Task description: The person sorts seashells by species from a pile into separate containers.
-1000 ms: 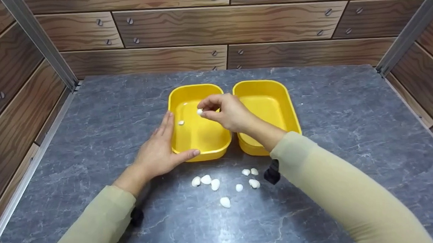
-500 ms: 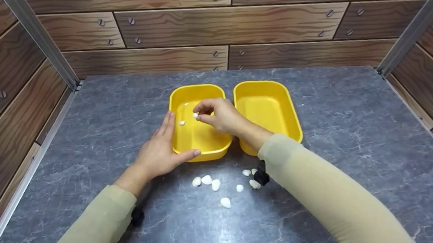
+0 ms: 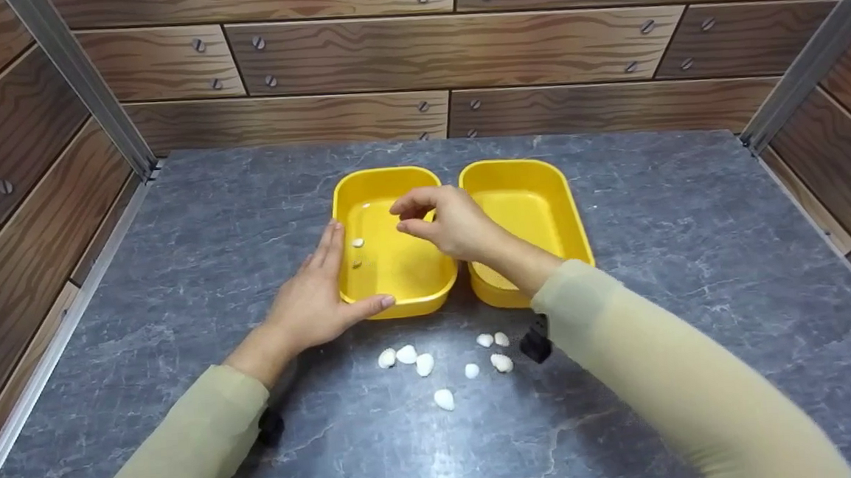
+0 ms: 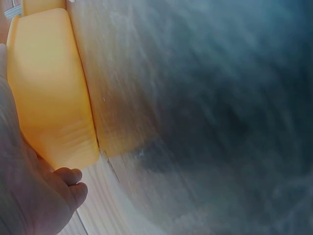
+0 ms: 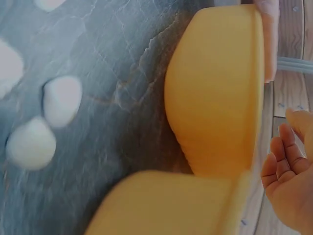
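Observation:
My left hand (image 3: 307,298) rests along the outer left side of the left yellow tray (image 3: 418,299), its fingers straight at the rim and its thumb across the near corner. Inside this tray lie a small white seashell (image 3: 358,242), a brownish one (image 3: 357,264), and a tiny white piece (image 3: 366,205) toward the far end. Above the tray's right side hovers my right hand (image 3: 450,223), thumb and fingers bent and apart, nothing visible between them. The right wrist view shows the same hand (image 5: 291,181) with loosely curled fingers.
A second yellow tray (image 3: 580,222) stands just right of the first, partly behind my right forearm. Several white seashells lie on the grey marbled table before the trays, including one shell (image 3: 443,400) nearest me. Wood-patterned walls (image 3: 414,51) enclose the back and sides.
The shell pinched in my right hand has been let go; a brownish shell now lies in the left tray. My right hand has dipped left, then drawn back up and right. The left hand stays put.

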